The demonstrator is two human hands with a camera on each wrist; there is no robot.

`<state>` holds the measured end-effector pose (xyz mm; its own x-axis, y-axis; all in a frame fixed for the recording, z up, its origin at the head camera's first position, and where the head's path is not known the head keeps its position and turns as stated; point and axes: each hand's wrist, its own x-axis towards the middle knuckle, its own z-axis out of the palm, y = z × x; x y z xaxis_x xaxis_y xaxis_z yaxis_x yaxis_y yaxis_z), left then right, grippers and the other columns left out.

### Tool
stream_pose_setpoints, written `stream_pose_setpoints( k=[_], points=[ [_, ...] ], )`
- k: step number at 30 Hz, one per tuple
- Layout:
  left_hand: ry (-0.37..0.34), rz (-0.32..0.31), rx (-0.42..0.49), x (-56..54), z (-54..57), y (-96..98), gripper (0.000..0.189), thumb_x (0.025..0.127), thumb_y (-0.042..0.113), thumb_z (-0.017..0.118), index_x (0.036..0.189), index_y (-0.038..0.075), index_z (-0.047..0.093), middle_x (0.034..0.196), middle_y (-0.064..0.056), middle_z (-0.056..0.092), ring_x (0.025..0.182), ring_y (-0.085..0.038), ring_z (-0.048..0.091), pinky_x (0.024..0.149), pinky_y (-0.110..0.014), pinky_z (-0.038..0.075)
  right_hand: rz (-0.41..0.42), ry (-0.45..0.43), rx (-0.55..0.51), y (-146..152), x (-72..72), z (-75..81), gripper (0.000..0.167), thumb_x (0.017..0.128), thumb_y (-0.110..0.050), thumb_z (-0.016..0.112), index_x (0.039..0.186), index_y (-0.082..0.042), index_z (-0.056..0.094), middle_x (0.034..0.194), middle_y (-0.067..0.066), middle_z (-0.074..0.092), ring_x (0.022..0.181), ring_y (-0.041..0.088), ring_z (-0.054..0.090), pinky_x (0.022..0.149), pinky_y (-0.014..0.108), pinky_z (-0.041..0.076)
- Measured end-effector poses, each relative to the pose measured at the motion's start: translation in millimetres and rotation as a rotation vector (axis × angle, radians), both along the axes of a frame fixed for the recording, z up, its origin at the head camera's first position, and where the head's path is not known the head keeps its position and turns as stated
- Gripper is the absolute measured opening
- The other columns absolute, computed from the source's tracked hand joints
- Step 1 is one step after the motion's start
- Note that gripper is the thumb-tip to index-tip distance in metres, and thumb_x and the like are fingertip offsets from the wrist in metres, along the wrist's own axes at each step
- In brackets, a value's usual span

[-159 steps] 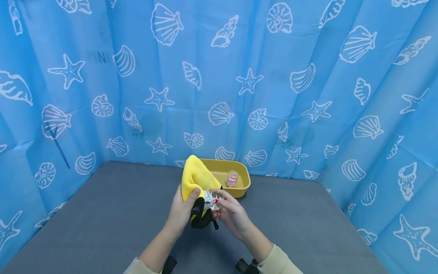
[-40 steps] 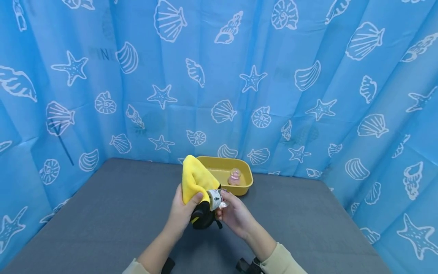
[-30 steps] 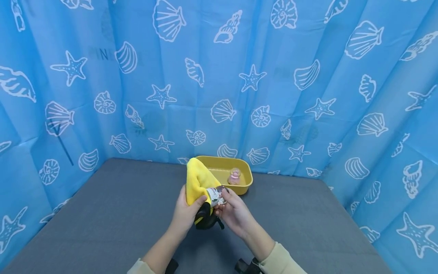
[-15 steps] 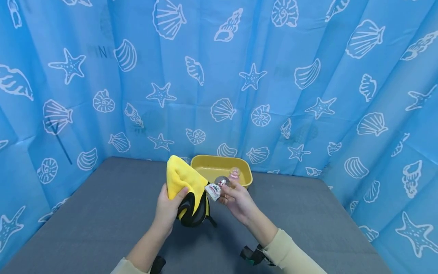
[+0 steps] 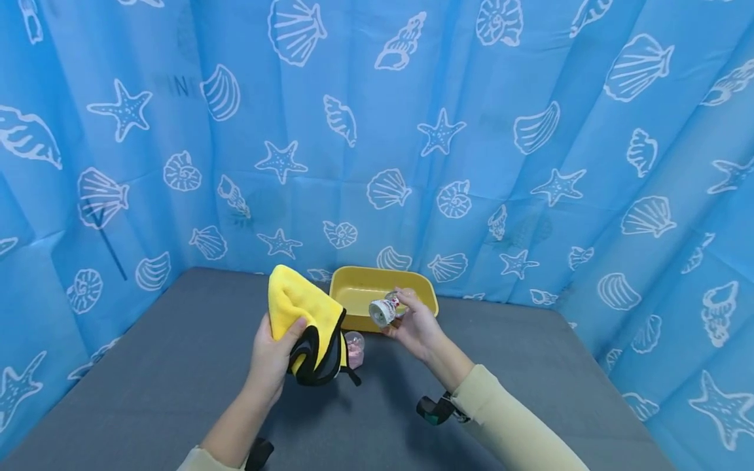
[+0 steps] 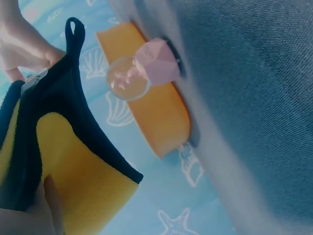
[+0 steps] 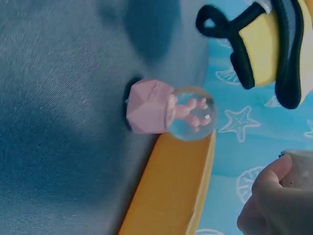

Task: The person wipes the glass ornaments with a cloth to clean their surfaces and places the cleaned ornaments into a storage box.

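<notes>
My left hand point(image 5: 272, 353) grips a folded yellow cloth point(image 5: 303, 311) with black edging and a hanging loop; its thumb presses the front. My right hand point(image 5: 421, 330) pinches a small snow globe point(image 5: 383, 313) with a white printed base, tilted with its underside towards the head camera, over the yellow bin point(image 5: 353, 323). Fingers hide much of its dome. On the table before the bin stands a pink-based snow globe point(image 5: 355, 353), partly behind the cloth. Both wrist views show that pink globe point(image 7: 149, 106) upright, its faceted base point(image 6: 159, 62) on the grey surface.
A grey table surface point(image 5: 177, 373) spreads around the hands. At the back and sides hangs a blue curtain point(image 5: 365, 144) printed with white shells and starfish. Something clear and round in the bin is mostly covered by the right hand.
The hands have moved apart: the cloth went left, off the white-based snow globe, and the right hand carried that globe up and right over the bin. The pink globe before the bin came into view.
</notes>
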<state>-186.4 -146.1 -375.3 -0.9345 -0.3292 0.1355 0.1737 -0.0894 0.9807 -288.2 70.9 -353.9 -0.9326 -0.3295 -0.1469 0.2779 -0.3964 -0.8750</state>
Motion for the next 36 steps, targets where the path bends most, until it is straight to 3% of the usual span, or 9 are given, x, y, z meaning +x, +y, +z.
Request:
stream_pose_setpoints(
  k=[5,9,10,13,16,22,28,36],
  points=[
    [-0.004,0.003,0.002,-1.9,-1.7,-0.6,0.049,0.097,0.023,0.062,0.133,0.001,0.037,0.110,-0.010,0.051,0.092,-0.011,0.057,0.078,-0.025,0.050,0.012,0.074,0.138,0,-10.0,-8.6,0.036,0.106,-0.021,0.039,0.137,-0.003,0.034,0.109,0.006,0.049,0.095,0.018,0.050,0.078,0.033,0.043],
    [-0.003,0.004,0.009,-2.8,-1.0,-1.5,0.049,0.097,0.024,0.061,0.133,0.001,0.037,0.110,-0.010,0.051,0.092,-0.010,0.058,0.078,-0.025,0.049,0.025,0.128,0.194,3,-20.9,-10.2,0.013,0.103,-0.013,0.047,0.110,-0.003,0.050,0.093,0.000,0.059,0.084,0.011,0.055,0.074,0.028,0.045],
    [-0.004,0.003,0.009,-2.8,-0.7,-1.9,0.049,0.098,0.024,0.061,0.133,0.001,0.037,0.110,-0.009,0.051,0.092,-0.010,0.058,0.078,-0.025,0.050,0.022,0.139,0.213,3,-23.8,-9.7,0.012,0.102,-0.012,0.050,0.109,-0.002,0.052,0.093,0.000,0.060,0.084,0.011,0.056,0.073,0.028,0.045],
    [-0.011,0.001,0.018,-2.5,-0.2,-3.0,0.048,0.098,0.024,0.061,0.132,0.000,0.037,0.109,-0.009,0.051,0.092,-0.010,0.058,0.078,-0.025,0.049,0.013,0.147,0.277,5,-34.1,-7.1,0.024,0.100,-0.009,0.054,0.120,0.004,0.051,0.106,0.009,0.060,0.088,0.014,0.057,0.072,0.026,0.048],
    [-0.017,0.006,0.031,-3.0,-0.8,-4.9,0.048,0.097,0.023,0.061,0.132,0.000,0.037,0.108,-0.007,0.051,0.091,-0.010,0.058,0.078,-0.024,0.049,0.014,0.181,0.352,7,-44.1,-5.5,0.046,0.100,-0.008,0.054,0.140,0.006,0.038,0.125,0.019,0.050,0.099,0.020,0.055,0.076,0.026,0.049],
    [-0.021,0.006,0.042,-4.1,-1.9,-9.4,0.047,0.098,0.023,0.061,0.131,0.000,0.037,0.108,-0.007,0.050,0.091,-0.010,0.058,0.078,-0.024,0.050,-0.026,0.229,0.440,9,-62.9,-8.5,0.052,0.097,-0.002,0.057,0.144,0.004,0.037,0.143,0.024,0.042,0.124,0.034,0.047,0.098,0.041,0.043],
    [-0.040,0.012,0.026,-3.2,-2.6,-11.3,0.048,0.098,0.025,0.060,0.132,0.000,0.036,0.109,-0.008,0.050,0.091,-0.010,0.057,0.077,-0.024,0.050,-0.065,0.239,0.499,7,-80.4,-17.6,0.053,0.094,-0.001,0.061,0.143,0.002,0.040,0.151,0.026,0.031,0.134,0.041,0.036,0.106,0.053,0.033],
    [-0.045,0.022,0.009,-2.4,-4.8,-12.7,0.047,0.098,0.025,0.060,0.132,0.001,0.036,0.110,-0.010,0.048,0.092,-0.013,0.056,0.077,-0.025,0.049,-0.064,0.313,0.623,1,-98.7,-38.0,0.050,0.094,-0.001,0.062,0.141,0.001,0.045,0.138,0.024,0.048,0.123,0.036,0.048,0.100,0.048,0.042]
  ],
)
